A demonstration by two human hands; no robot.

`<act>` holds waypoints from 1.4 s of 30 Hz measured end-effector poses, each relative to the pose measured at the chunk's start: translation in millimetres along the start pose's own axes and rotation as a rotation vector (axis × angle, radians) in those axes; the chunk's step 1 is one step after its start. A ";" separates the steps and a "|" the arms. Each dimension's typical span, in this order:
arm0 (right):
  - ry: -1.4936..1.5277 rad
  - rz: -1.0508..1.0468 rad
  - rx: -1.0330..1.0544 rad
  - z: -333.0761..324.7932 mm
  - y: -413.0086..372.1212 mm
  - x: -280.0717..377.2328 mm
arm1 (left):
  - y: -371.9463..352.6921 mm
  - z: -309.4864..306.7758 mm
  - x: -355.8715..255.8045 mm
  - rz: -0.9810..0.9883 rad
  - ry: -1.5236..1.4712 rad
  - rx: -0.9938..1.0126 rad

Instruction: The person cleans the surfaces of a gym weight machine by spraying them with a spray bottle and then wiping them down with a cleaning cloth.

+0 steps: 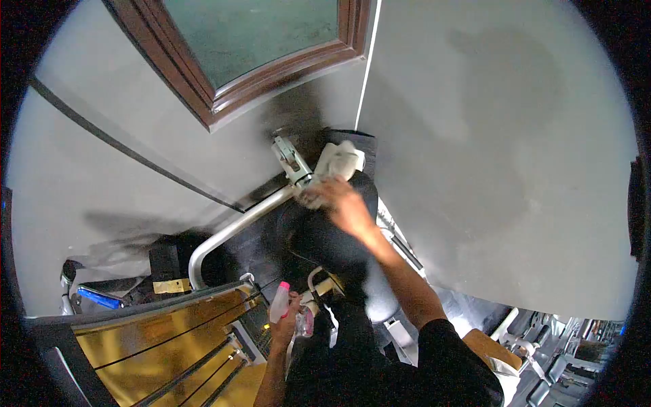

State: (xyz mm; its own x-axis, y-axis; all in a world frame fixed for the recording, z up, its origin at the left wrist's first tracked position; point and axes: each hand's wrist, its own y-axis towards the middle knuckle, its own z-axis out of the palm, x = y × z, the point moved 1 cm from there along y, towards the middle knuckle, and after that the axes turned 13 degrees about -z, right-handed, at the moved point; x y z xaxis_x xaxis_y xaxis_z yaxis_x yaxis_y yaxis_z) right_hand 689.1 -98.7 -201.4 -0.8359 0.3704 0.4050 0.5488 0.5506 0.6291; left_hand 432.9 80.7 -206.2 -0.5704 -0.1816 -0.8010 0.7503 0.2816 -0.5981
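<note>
My right hand (342,203) reaches forward in the middle of the view, blurred, with its fingers on a greyish cloth (312,197). Under it is a black padded part (325,234), beside a silver metal bracket (291,161). Just beyond the hand lies a whitish cloth-like bundle (339,161); whether it joins the greyish cloth cannot be made out. My left hand (285,325), low and left of centre, is closed around a clear bottle (279,305) with a pink top. Something clear and pinkish shows beside that hand.
A curved silver tube (230,234) runs left from the bracket. A yellow panel (135,339) with dark rods stands at the lower left, near a blue object (100,297). Grey walls and a brown-framed window (285,74) rise ahead. Gym-like equipment (542,380) shows at the lower right.
</note>
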 end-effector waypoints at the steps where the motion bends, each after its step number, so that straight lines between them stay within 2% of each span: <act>1: -0.008 0.013 0.009 -3.5 10.2 31.3 | -2.4 1.6 -2.0 -0.008 -0.023 0.000; 4: -0.095 -0.067 0.045 0.9 11.6 47.6 | -4.4 -13.2 7.4 0.008 0.013 -0.016; 7: -0.108 -0.037 0.180 -8.5 14.0 19.2 | -7.9 -26.3 12.2 0.027 0.098 -0.035; 9: -0.286 0.161 0.169 -19.0 25.3 2.5 | -10.7 -34.6 14.7 0.029 0.113 -0.057; 11: -0.231 0.346 0.063 -20.6 38.1 -12.7 | -12.6 -43.0 19.3 -0.004 0.012 -0.055; 12: -0.228 0.334 0.072 -14.5 43.7 -11.2 | -13.5 -48.7 21.0 -0.020 -0.039 -0.056; 14: -0.026 0.163 0.124 -2.9 58.9 3.0 | -13.3 -58.8 24.0 0.021 -0.018 -0.076; 15: 0.010 0.155 0.154 10.2 59.8 17.4 | -13.5 -62.4 25.8 0.064 0.014 -0.087; 16: -0.098 -0.057 0.208 33.7 52.3 17.7 | -14.3 -66.0 27.0 0.057 -0.001 -0.091; 17: -0.091 -0.063 0.273 45.4 53.5 40.9 | -15.1 -70.1 27.6 0.037 -0.035 -0.075; 18: -0.089 -0.236 0.254 57.6 53.4 56.7 | -16.0 -74.2 29.3 0.019 -0.068 -0.060; 22: -0.185 -0.343 0.417 107.0 33.9 90.5 | -14.0 -90.7 44.2 0.098 -0.137 -0.089; 24: -0.306 -0.333 0.692 128.4 18.7 97.2 | -22.4 -97.2 30.2 -0.013 -0.129 -0.050; 25: -0.303 -0.338 0.702 141.2 9.2 100.3 | -21.6 -101.0 37.0 -0.019 -0.138 -0.052; 27: -0.604 -0.384 1.151 174.8 -21.5 96.6 | -16.8 -110.2 52.6 -0.021 -0.195 -0.041; 28: -0.685 -0.413 1.240 199.5 -53.2 83.8 | -18.8 -113.9 46.9 0.059 -0.153 -0.049; 29: -0.682 -0.424 1.247 207.2 -72.0 82.7 | -17.6 -116.8 52.2 0.054 -0.163 -0.055; 31: -0.894 -0.469 1.051 212.5 -104.6 79.5 | -15.0 -122.9 63.1 0.121 -0.143 -0.094; 32: -0.887 -0.479 1.054 231.1 -134.9 63.2 | -16.0 -126.0 63.6 0.115 -0.148 -0.102; 33: -0.729 -0.310 1.261 257.4 -173.6 38.6 | -17.4 -129.6 61.9 0.085 -0.126 -0.098; 34: -0.561 -0.131 1.453 259.8 -177.4 39.1 | -18.6 -132.5 62.1 0.055 -0.102 -0.090; 35: -0.558 -0.133 1.458 256.6 -182.4 41.4 | -17.9 -134.3 68.5 0.050 -0.104 -0.091; 37: -0.327 0.048 1.264 246.6 -193.2 43.2 | -15.4 -138.9 81.3 0.006 -0.097 -0.135; 38: -0.318 -0.357 1.030 237.0 -196.7 41.6 | -16.1 -141.3 84.0 0.004 -0.098 -0.134; 39: -0.321 -0.356 1.031 236.4 -200.4 40.3 | -16.0 -142.5 86.3 -0.005 -0.104 -0.133; 41: -0.188 -0.093 1.267 204.4 -147.7 75.4 | -15.1 -142.7 87.0 -0.014 -0.113 -0.122; 42: -0.125 0.005 1.451 189.3 -99.9 93.7 | -13.5 -142.5 86.6 -0.023 -0.090 -0.126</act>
State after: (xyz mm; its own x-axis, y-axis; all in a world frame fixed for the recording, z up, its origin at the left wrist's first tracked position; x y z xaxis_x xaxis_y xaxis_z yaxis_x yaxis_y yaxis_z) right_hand 557.9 22.7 -351.8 -0.8693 0.3944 0.2980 0.1426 0.7773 -0.6128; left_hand 325.7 195.4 -263.9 -0.5507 -0.2716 -0.7893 0.6863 0.3909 -0.6133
